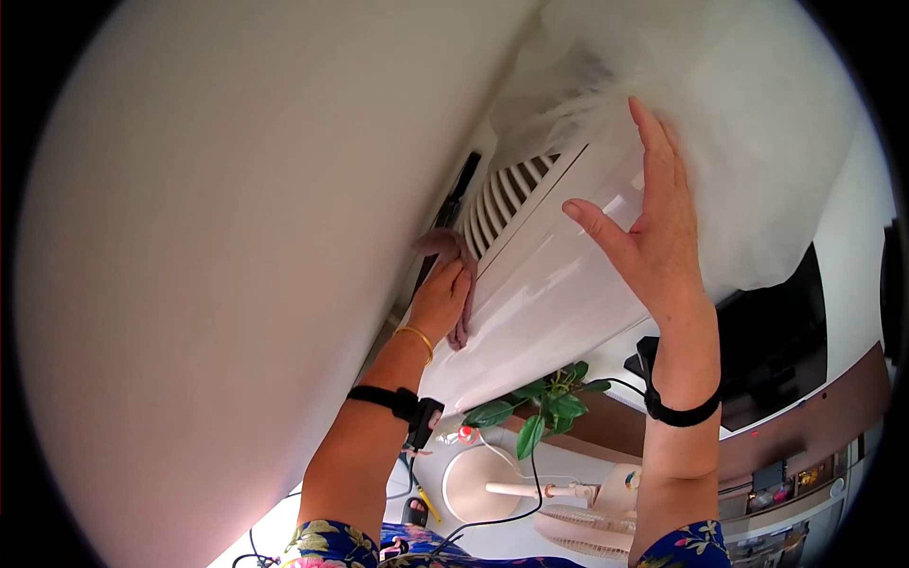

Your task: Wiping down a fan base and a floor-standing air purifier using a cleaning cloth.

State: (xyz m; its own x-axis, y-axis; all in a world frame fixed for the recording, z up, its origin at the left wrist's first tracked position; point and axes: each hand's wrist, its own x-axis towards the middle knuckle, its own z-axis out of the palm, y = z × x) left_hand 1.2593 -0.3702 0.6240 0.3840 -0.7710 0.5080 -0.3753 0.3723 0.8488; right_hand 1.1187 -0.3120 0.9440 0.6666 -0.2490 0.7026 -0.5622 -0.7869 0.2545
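Observation:
My left hand presses a mauve cloth against the back edge of a glossy white upright appliance, which looks like a floor-standing air conditioner. Just beyond the cloth is its slatted vent grille. My right hand is raised with the thumb spread wide and the fingers extended. Its fingers rest against a sheer whitish cover, which is bunched over the appliance's upper end. Part of the grille and the top are hidden under this cover.
A pale wall runs close along the left. Below are a leafy plant, a pedestal fan with a round base, and a bottle with a red cap. A television hangs at right. Black cables trail from the wrist-worn devices.

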